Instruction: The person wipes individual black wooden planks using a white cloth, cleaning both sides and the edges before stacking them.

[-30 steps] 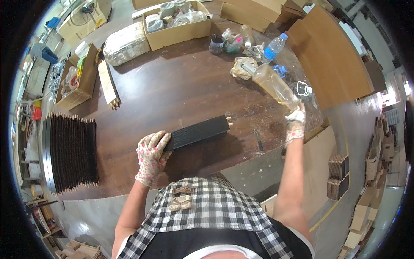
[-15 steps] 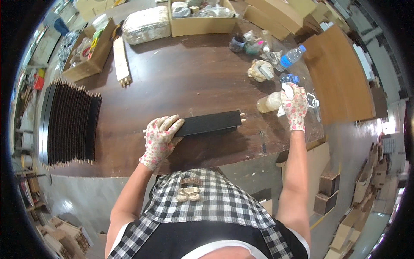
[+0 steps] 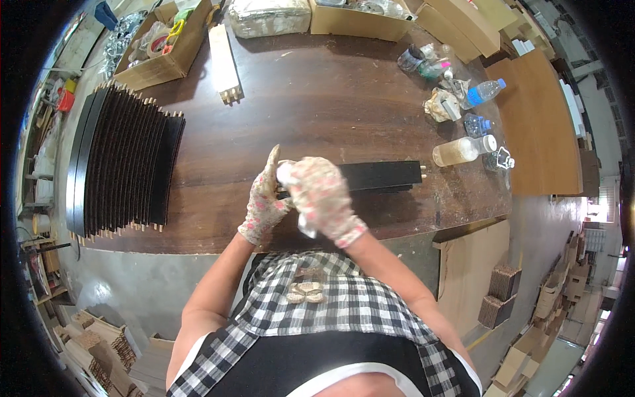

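Note:
A black wooden slat (image 3: 380, 176) lies on the table in front of me, with another dark piece under its near edge and short light dowels at its right end. At its left end is my left hand (image 3: 262, 205), in a floral glove, fingers stretched upward and thumb apart. Whether it touches the slat is hidden. My right hand (image 3: 322, 195), gloved alike and slightly blurred, is closed on a crumpled white cloth (image 3: 307, 225) over the slat's left part, close beside the left hand.
A row of black slats with dowel ends (image 3: 122, 162) stands at the left. On the right are a cloudy bottle with a white cap (image 3: 456, 152), blue-capped bottles (image 3: 483, 93) and crumpled wrapping (image 3: 442, 106). Cartons (image 3: 360, 23) and a pale bundle of strips (image 3: 225, 63) lie farther back.
My right hand has come left from the cloudy bottle to the slat's left end, bringing the white cloth. My left hand has lifted its fingers off the slat's top. The view has shifted.

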`<state>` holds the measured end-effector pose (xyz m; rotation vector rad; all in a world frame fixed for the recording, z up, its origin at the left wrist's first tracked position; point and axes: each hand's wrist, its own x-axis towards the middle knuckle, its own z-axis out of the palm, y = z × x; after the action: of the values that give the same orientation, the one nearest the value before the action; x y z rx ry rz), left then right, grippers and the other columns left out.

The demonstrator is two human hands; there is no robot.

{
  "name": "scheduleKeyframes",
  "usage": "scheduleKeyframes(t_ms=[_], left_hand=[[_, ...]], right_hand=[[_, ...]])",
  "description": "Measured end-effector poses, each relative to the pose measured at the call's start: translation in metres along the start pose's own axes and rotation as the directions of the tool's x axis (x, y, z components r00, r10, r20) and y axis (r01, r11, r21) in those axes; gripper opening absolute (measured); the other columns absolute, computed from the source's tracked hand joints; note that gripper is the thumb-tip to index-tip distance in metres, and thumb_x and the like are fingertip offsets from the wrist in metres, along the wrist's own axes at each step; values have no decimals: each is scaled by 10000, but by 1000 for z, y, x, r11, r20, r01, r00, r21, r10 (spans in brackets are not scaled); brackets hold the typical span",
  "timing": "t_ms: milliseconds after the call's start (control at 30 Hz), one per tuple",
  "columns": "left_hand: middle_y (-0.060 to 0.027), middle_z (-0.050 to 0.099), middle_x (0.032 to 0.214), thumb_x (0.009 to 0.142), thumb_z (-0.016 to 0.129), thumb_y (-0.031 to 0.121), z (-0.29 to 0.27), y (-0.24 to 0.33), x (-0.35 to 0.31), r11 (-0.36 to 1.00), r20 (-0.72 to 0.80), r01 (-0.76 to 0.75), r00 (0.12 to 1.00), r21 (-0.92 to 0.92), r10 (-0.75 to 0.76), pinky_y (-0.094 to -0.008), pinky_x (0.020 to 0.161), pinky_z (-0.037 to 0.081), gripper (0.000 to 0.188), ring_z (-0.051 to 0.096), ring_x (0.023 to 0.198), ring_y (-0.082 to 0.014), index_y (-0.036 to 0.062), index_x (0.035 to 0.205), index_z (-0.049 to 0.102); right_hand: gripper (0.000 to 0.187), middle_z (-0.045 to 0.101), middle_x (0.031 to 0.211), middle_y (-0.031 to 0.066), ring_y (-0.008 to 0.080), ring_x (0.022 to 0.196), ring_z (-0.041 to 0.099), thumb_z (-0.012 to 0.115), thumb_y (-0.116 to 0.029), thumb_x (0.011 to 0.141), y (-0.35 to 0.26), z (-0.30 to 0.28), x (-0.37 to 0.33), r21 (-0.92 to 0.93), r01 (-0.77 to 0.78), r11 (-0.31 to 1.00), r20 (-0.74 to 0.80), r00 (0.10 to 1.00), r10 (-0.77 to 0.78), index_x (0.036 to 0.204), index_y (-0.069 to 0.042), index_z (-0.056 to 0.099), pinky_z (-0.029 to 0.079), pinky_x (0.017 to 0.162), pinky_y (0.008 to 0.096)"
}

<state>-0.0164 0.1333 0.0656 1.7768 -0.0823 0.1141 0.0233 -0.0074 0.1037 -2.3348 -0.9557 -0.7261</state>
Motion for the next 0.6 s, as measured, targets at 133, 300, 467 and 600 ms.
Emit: scheduleKeyframes(t_ms=[133, 300, 467, 600], left_hand=[[-132, 580, 1233, 708, 850, 265, -3, -1, -3, 985, 1, 22, 1000, -169, -22, -318, 836, 548, 1041, 618, 1017, -189, 95, 1510, 209], [-128, 594, 1213, 708, 845, 207, 2, -17, 5, 994, 18, -107, 994, -37, 108, -314, 822, 553, 1018, 632, 994, -187, 89, 1505, 222], [-147, 583, 1227, 716, 841, 196, -5, -17, -1, 989, 17, -52, 998, -136, 55, -300, 805, 561, 1003, 632, 1010, -192, 104, 1506, 230], [-145, 575, 1242, 729, 835, 198, -2, -11, 2, 988, 33, -89, 995, -124, 94, -293, 802, 566, 989, 639, 998, -183, 111, 1506, 230]], right_hand=[[266, 633, 1202, 155, 273, 1212, 545, 608, -176, 830, 59, -42, -22, -170, -398, 902, 281, 857, 431, 1057, -43, 650, 365, 1072, 441], [422, 549, 1328, 145, 299, 1268, 486, 535, -231, 895, 54, -35, -29, -238, -333, 913, 185, 907, 379, 1275, -47, 522, 298, 1115, 457], [415, 564, 1290, 116, 269, 1257, 480, 583, -244, 846, 42, -16, -27, -392, -305, 868, 191, 896, 401, 1218, -61, 579, 249, 1132, 491], [247, 650, 994, 147, 254, 876, 646, 468, -169, 952, 144, -86, -58, 353, -812, 465, -51, 479, 876, 1121, -45, 599, 530, 742, 360]])
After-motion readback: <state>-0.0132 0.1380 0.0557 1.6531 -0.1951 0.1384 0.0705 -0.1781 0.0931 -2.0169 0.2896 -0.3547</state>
